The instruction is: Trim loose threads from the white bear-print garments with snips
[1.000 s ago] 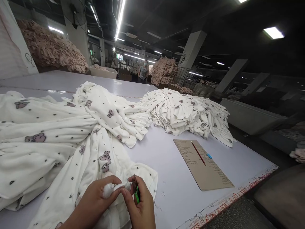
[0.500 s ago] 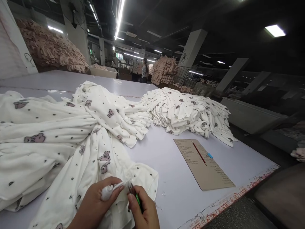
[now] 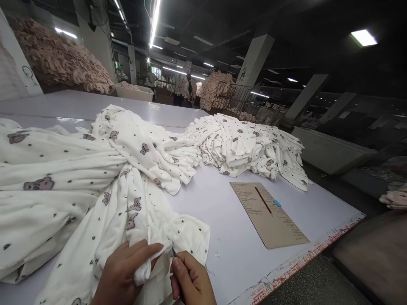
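Note:
White fleece cloth (image 3: 133, 186) printed with pinkish bears and small dark marks lies bunched across the table's left half. My left hand (image 3: 124, 269) is closed on a folded bit of its near edge. Just beside it, my right hand (image 3: 192, 277) grips a pair of thread snips (image 3: 174, 251). Only their dark tips show at the cloth's edge, while the fingers hide the rest. Behind both hands, a corner of the cloth (image 3: 192, 235) lies flat on the table.
Another pile of the printed cloth (image 3: 244, 144) rests farther back. A brown card (image 3: 270, 220) with writing carries a red pencil (image 3: 263, 200) and a blue clip (image 3: 277, 203). Beyond the table (image 3: 222, 271) stand a pale bin (image 3: 333, 148), heaps of pink cloth (image 3: 63, 59) and a person (image 3: 187, 91).
My left hand has turned, its fingers now folded over the cloth edge. The snips' green handle, visible before, is covered by my right hand. The whole view has shifted slightly.

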### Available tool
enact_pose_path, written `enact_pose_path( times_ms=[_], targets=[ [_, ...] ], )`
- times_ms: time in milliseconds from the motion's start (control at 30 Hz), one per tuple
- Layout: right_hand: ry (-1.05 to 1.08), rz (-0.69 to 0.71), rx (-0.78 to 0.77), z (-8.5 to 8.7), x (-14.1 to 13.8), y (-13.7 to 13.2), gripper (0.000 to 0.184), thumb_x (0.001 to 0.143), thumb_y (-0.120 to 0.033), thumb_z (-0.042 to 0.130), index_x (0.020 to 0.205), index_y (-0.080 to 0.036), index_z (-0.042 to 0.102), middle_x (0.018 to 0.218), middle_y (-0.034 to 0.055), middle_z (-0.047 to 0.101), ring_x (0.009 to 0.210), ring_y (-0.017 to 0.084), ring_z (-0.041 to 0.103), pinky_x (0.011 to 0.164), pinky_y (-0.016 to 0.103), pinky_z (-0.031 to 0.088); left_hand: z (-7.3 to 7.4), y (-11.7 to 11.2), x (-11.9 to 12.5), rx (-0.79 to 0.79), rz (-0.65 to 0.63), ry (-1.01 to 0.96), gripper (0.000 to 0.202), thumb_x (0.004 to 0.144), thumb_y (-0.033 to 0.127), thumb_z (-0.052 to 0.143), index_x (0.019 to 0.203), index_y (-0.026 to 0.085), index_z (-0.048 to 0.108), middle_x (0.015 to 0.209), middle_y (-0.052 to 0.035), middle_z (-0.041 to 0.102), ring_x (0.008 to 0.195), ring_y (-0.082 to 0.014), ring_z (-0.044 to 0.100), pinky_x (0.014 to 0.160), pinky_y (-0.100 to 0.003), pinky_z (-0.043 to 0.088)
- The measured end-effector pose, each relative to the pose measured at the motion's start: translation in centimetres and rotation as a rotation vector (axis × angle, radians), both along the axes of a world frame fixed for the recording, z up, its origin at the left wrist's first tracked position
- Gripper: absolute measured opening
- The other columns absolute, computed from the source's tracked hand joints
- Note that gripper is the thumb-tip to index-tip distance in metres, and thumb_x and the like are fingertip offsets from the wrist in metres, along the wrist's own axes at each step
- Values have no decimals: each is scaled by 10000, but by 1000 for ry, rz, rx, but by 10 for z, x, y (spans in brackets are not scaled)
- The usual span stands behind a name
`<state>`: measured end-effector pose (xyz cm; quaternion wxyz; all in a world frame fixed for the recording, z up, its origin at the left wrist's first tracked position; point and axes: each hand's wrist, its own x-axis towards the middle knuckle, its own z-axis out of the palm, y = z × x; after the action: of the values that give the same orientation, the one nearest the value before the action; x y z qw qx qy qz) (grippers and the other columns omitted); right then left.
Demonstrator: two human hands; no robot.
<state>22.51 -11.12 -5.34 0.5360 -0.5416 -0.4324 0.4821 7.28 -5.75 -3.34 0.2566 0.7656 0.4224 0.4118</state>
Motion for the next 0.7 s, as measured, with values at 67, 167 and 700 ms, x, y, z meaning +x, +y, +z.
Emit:
enact_pose_path(
  times_ms=[67, 167, 700],
  targets=[
    [37, 12, -46, -2, 4, -3, 454, 840, -603, 472, 683, -189, 572, 411, -73, 379, 390, 74, 270, 434, 204, 245, -3, 0, 0, 41, 2, 10, 200, 801, 237, 551, 888, 266, 729, 630, 3, 640, 572, -163, 507, 581, -251, 329],
    [-62, 16, -40, -1, 8, -6, 452, 823, -606, 486, 673, -185, 555, 430, -59, 396, 412, 86, 319, 440, 206, 241, -4, 0, 1, 60, -6, 9, 204, 789, 204, 559, 896, 264, 722, 627, 15, 633, 571, -152, 498, 579, -244, 319],
    [-117, 54, -37, 7, 4, -1, 467, 857, -604, 426, 679, -180, 511, 457, -50, 394, 444, 101, 357, 460, 213, 259, -10, 3, -2, 221, -95, 106, 209, 898, 236, 449, 990, 290, 629, 689, 36, 616, 585, -147, 503, 579, -240, 333]
  ],
)
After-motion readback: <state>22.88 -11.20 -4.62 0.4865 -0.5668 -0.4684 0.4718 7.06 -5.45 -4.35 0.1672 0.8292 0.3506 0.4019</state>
